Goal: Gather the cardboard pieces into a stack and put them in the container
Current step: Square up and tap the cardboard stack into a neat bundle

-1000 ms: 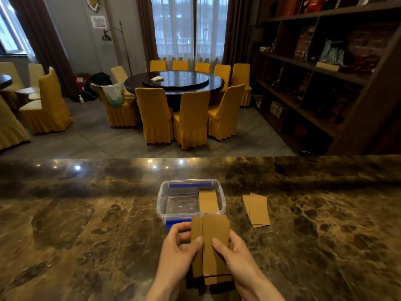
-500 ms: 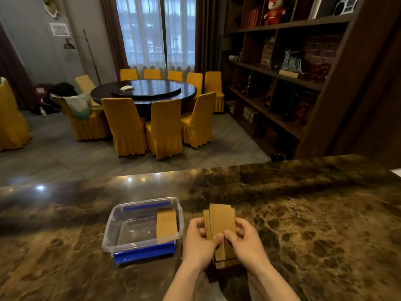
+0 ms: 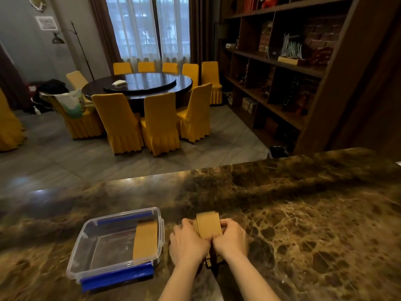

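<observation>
A stack of brown cardboard pieces point(image 3: 208, 223) stands on the marble counter, squeezed between both hands. My left hand point(image 3: 188, 243) grips its left side and my right hand point(image 3: 231, 238) grips its right side. The lower part of the stack is hidden behind my fingers. To the left sits a clear plastic container point(image 3: 91, 242) with blue clips, open on top. One cardboard piece point(image 3: 145, 242) lies inside it along the right wall.
The brown marble counter point(image 3: 303, 224) stretches wide to the right of my hands. Its far edge drops to a tiled floor with a round dark table point(image 3: 138, 85) and yellow-covered chairs. A dark wooden shelf unit point(image 3: 282, 68) stands at the right.
The view swung right, so the container now sits left of my hands. The loosely fanned pieces have been squared into a tight stack. The pieces that lay right of the container are no longer visible.
</observation>
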Available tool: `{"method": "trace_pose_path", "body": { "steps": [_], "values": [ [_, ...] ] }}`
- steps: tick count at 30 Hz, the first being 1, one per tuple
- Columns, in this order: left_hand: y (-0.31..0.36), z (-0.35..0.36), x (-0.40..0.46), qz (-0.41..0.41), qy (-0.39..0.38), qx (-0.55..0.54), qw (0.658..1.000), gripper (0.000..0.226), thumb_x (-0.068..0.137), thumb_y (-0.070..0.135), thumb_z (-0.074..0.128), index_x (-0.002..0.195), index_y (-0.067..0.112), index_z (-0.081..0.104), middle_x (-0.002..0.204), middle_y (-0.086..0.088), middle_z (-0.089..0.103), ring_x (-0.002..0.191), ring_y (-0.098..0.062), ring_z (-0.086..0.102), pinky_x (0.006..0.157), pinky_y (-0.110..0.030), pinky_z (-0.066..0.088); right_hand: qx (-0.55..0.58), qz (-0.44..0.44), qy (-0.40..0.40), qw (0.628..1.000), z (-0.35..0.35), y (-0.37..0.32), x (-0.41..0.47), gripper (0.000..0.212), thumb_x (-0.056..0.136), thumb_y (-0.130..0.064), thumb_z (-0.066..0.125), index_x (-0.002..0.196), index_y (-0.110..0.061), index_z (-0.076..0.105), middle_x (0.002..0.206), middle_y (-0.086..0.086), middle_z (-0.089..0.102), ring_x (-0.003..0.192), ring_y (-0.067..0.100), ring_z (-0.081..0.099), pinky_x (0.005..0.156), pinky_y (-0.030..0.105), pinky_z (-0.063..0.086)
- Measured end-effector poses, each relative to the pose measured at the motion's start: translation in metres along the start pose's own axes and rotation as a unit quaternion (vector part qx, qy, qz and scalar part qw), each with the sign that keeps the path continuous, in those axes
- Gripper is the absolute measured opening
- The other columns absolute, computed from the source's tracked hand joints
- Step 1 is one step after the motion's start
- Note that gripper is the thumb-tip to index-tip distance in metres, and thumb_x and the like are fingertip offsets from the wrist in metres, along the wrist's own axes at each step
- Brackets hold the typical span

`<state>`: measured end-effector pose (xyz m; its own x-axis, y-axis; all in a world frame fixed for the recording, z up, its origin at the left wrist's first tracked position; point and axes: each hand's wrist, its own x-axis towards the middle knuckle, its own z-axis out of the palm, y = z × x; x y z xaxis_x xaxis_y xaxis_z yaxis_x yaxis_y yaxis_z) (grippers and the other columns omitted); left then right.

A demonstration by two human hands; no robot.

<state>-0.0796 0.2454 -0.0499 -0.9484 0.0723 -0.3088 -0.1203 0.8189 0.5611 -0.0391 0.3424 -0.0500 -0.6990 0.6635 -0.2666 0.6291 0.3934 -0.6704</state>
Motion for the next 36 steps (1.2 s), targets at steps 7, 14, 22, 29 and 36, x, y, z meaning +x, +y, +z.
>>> {"method": "trace_pose_path", "body": {
  "steps": [7, 14, 22, 29, 36],
  "values": [
    [0.003, 0.005, 0.011, -0.078, -0.048, -0.087, 0.992, 0.079, 0.077, 0.029, 0.083, 0.144, 0.019, 0.041, 0.135, -0.006, 0.063, 0.124, -0.029, 0.060, 0.095, -0.040, 0.053, 0.004, 0.016, -0.041, 0.999, 0.001, 0.004, 0.009, 0.055, 0.086, -0.016, 0.076, 0.137, -0.020, 0.056, 0.134, 0.005, 0.064, 0.130, 0.025, 0.054, 0.107, 0.037, 0.047],
    [-0.011, 0.001, 0.002, -0.045, -0.099, -0.304, 0.946, 0.059, 0.068, -0.005, 0.085, 0.117, 0.020, 0.064, 0.105, -0.003, 0.075, 0.099, -0.024, 0.073, 0.091, -0.049, 0.063, 0.160, 0.003, -0.090, 0.983, -0.004, 0.024, 0.004, 0.049, 0.087, -0.010, 0.073, 0.133, -0.018, 0.061, 0.112, 0.000, 0.070, 0.102, 0.016, 0.068, 0.092, 0.034, 0.058],
    [-0.022, -0.016, -0.053, 0.126, -0.130, -0.350, 0.919, 0.051, 0.092, -0.008, 0.063, 0.118, 0.035, 0.053, 0.121, 0.007, 0.068, 0.110, -0.001, 0.066, 0.082, -0.020, 0.060, 0.465, 0.008, -0.119, 0.877, -0.008, 0.023, -0.048, 0.055, 0.086, -0.065, 0.056, 0.109, -0.019, 0.077, 0.106, 0.013, 0.079, 0.103, 0.031, 0.075, 0.097, 0.053, 0.059],
    [-0.046, 0.004, -0.080, 0.058, -0.151, -0.473, 0.866, 0.035, 0.081, 0.015, 0.064, 0.115, 0.022, 0.056, 0.115, -0.012, 0.068, 0.095, -0.014, 0.069, 0.069, -0.014, 0.054, 0.507, 0.071, -0.082, 0.855, 0.019, 0.028, -0.076, 0.099, 0.059, -0.092, 0.055, 0.104, -0.007, 0.077, 0.105, 0.022, 0.077, 0.100, 0.037, 0.074, 0.099, 0.055, 0.057],
    [-0.033, 0.008, -0.080, -0.049, -0.108, -0.540, 0.833, 0.083, 0.073, 0.085, 0.053, 0.124, 0.022, 0.070, 0.122, -0.003, 0.076, 0.110, -0.017, 0.073, 0.104, -0.038, 0.050, 0.521, 0.061, -0.067, 0.849, 0.039, 0.033, -0.075, 0.103, 0.065, -0.096, 0.050, 0.136, -0.024, 0.064, 0.138, 0.005, 0.067, 0.128, 0.023, 0.063, 0.115, 0.052, 0.045]
  ]
}}
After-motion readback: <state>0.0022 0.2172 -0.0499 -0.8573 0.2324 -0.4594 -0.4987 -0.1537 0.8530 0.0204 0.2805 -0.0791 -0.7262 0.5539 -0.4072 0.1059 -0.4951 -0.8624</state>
